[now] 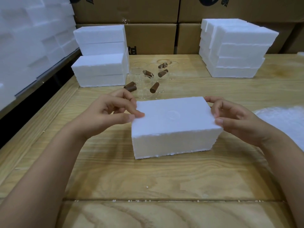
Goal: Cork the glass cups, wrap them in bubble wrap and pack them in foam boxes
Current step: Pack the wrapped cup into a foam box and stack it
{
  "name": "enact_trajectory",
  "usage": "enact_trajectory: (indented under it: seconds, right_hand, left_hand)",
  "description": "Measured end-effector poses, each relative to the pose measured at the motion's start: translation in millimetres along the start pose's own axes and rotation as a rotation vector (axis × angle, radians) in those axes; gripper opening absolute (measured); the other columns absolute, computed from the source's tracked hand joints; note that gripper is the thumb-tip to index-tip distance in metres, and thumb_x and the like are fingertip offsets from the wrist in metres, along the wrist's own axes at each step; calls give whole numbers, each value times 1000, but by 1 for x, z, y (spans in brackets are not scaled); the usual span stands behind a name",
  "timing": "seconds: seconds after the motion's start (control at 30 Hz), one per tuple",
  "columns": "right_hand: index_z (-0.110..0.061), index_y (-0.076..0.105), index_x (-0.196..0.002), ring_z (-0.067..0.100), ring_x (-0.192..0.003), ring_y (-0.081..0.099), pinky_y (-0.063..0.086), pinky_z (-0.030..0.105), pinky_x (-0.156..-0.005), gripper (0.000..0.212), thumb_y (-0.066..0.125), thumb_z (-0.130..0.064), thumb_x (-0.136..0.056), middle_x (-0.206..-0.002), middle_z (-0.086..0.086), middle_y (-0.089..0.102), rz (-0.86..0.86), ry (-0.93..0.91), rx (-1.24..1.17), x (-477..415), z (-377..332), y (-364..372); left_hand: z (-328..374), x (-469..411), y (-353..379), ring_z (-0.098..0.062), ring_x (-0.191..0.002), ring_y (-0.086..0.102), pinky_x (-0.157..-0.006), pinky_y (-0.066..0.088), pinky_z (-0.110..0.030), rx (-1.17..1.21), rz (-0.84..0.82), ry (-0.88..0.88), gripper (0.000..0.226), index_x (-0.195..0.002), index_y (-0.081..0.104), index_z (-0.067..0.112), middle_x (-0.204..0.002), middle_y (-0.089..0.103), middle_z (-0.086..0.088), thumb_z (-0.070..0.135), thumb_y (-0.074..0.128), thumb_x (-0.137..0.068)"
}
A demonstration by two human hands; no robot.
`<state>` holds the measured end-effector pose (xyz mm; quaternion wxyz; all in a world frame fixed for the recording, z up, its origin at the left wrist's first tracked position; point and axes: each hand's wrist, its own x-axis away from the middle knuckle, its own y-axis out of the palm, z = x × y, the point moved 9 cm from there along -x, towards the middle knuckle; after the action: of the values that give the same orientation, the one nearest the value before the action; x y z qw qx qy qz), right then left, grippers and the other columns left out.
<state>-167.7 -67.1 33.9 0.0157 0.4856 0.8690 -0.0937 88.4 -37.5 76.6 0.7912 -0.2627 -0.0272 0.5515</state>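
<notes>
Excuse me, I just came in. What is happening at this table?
A person is packing glassware. The left hand and right hand both hold the top edges of a white foam box standing on the wooden table; what is inside cannot be seen. Behind it, clear glass cups and brown corks sit loose. Stacks of foam boxes stand at the back left and back right, and bubble wrap lies at the right edge.

Foam box [174, 125] on table [148, 178]; glass cups [144, 90], corks [154, 87] behind it; left foam stack [100, 63], right foam stack [236, 51] flanking.
</notes>
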Motion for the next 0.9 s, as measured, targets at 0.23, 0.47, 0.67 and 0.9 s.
enact_trajectory:
  seconds: [0.23, 0.47, 0.67, 0.9]
  right_hand:
    - [-32, 49, -92, 18, -85, 49, 43, 28, -70, 51, 87, -28, -59, -97, -5, 57, -304, 50, -96, 8, 9, 15]
    - [-37, 42, -89, 8, -76, 57, 51, 20, -60, 59, 65, 14, -70, -93, -17, 58, -270, 6, -64, 7, 3, 23]
    - [-30, 34, -102, 6, -77, 59, 50, 18, -62, 60, 65, 9, -70, -93, -19, 61, -198, -26, -57, 2, 4, 26]
    - [-37, 41, -112, 7, -79, 66, 55, 24, -65, 53, 60, 0, -79, -85, -8, 70, 35, -103, -123, -15, -6, 8]
  left_hand:
    - [-19, 15, 35, -3, -123, 46, -97, 41, -25, 85, -231, -77, 71, -107, 48, 39, -131, 44, 21, 53, 88, -50]
    - [-29, 21, 45, 0, -105, 45, -77, 45, -14, -193, -60, 18, 85, -108, 17, 59, -115, 25, 38, 43, 81, -54]
    - [-28, 15, 37, 5, -82, 55, -61, 49, -16, 37, 40, 37, 86, -111, 31, 47, -95, 47, 41, 13, 85, -54]
    - [-38, -15, 19, -3, -94, 63, -73, 55, -25, 274, 45, -17, 84, -114, 46, 46, -103, 61, 28, 13, 84, -47]
